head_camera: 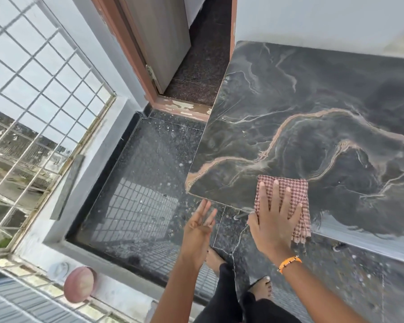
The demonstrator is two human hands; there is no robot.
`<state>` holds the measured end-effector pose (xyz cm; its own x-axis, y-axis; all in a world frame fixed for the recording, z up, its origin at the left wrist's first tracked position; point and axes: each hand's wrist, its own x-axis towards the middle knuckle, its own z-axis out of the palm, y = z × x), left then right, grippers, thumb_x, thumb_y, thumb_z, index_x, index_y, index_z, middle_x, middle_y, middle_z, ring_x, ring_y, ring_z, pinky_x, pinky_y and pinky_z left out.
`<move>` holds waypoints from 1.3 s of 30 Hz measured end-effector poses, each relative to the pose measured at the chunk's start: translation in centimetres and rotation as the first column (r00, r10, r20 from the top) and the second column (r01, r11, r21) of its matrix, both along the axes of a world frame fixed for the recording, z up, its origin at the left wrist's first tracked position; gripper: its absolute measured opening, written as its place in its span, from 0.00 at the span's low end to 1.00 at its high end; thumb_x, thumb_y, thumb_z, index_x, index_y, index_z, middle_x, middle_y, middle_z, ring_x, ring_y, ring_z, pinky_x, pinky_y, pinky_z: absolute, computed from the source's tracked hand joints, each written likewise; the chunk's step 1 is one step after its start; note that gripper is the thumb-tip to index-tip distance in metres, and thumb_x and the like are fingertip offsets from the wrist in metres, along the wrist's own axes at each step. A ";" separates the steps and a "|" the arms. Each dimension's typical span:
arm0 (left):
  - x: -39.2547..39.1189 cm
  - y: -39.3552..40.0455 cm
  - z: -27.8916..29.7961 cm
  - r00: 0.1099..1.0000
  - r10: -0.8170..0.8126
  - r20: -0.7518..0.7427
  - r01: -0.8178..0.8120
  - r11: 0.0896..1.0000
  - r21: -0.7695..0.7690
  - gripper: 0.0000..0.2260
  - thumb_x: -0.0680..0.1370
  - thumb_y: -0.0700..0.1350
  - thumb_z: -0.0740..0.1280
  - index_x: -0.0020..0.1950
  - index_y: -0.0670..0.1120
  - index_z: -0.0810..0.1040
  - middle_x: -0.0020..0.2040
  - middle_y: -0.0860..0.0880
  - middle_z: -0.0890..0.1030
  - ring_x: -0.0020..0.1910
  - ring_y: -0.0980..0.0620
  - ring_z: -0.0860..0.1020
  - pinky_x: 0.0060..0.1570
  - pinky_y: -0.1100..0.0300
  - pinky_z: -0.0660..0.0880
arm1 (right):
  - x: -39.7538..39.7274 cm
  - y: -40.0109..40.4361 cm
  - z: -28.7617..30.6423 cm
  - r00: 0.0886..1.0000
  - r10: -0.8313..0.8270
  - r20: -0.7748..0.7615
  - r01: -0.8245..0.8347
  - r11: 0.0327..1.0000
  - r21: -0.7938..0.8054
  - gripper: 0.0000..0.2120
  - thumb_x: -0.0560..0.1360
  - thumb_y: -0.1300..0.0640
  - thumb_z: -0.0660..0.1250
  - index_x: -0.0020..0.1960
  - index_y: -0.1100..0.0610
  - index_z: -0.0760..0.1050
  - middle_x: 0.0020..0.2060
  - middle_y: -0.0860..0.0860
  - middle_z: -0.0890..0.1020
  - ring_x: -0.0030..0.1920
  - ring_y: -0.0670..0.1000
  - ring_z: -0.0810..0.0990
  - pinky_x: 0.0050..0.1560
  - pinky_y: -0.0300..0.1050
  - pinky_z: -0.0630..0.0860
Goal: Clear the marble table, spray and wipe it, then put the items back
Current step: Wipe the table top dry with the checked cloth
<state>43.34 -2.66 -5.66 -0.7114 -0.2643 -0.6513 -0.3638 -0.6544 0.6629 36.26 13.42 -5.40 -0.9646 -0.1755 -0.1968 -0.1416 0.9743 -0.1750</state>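
Marble table (313, 117), dark with pale tan veins running across it, fills the right side of the scene, its far edge against a white wall (313, 17) and its near left corner jutting out over the dark speckled floor (149, 159). Its top is bare apart from a folded checked cloth (294, 192), red and white, which lies at the near edge close to that corner, with its near end hanging a little over the edge. The right hand (273, 220) lies flat on the cloth, palm down, fingers (276, 194) straight and spread apart, pressing it to the stone rather than gripping it; an orange beaded band (289, 264) circles the wrist. The left hand (200, 227) hangs in the air just off the table's near corner, empty, touching nothing, with its fingers loosely extended and close together. Below the arms, two bare feet (262, 289) and dark trousers show on the floor. To the left a white window grille (40, 89) looks outdoors, and a round pinkish object (79, 284) sits on the sill near the bottom left. At the far side a door (159, 38) in a reddish-brown frame stands ajar.
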 end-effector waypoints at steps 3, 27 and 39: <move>0.4 -0.4 -0.2 1.000 -0.007 -0.021 0.007 1.000 -0.001 0.31 0.73 0.21 0.51 0.70 0.46 0.67 0.66 0.52 0.74 0.63 0.54 0.74 0.58 0.62 0.74 | 0.4 -4.4 -0.2 0.999 0.033 -0.001 -0.033 0.999 -0.011 0.33 0.72 0.46 0.50 0.76 0.54 0.54 0.75 0.59 0.57 0.74 0.66 0.55 0.66 0.74 0.51; 0.4 9.3 2.1 0.954 -0.243 0.178 0.301 0.748 -0.591 0.14 0.77 0.30 0.57 0.54 0.43 0.77 0.53 0.49 0.79 0.48 0.59 0.75 0.42 0.74 0.72 | -3.4 12.8 0.8 0.825 0.556 0.102 -0.534 0.826 -0.178 0.34 0.73 0.52 0.56 0.72 0.34 0.42 0.73 0.36 0.44 0.74 0.41 0.37 0.72 0.46 0.29; 0.7 14.4 1.8 0.728 -0.604 0.324 0.521 0.181 -0.834 0.30 0.76 0.34 0.60 0.75 0.49 0.56 0.75 0.54 0.54 0.74 0.56 0.51 0.68 0.68 0.49 | 0.3 19.4 -1.2 0.865 -0.499 -0.053 0.492 0.864 -0.109 0.28 0.77 0.46 0.48 0.75 0.52 0.56 0.76 0.54 0.58 0.75 0.60 0.53 0.71 0.66 0.50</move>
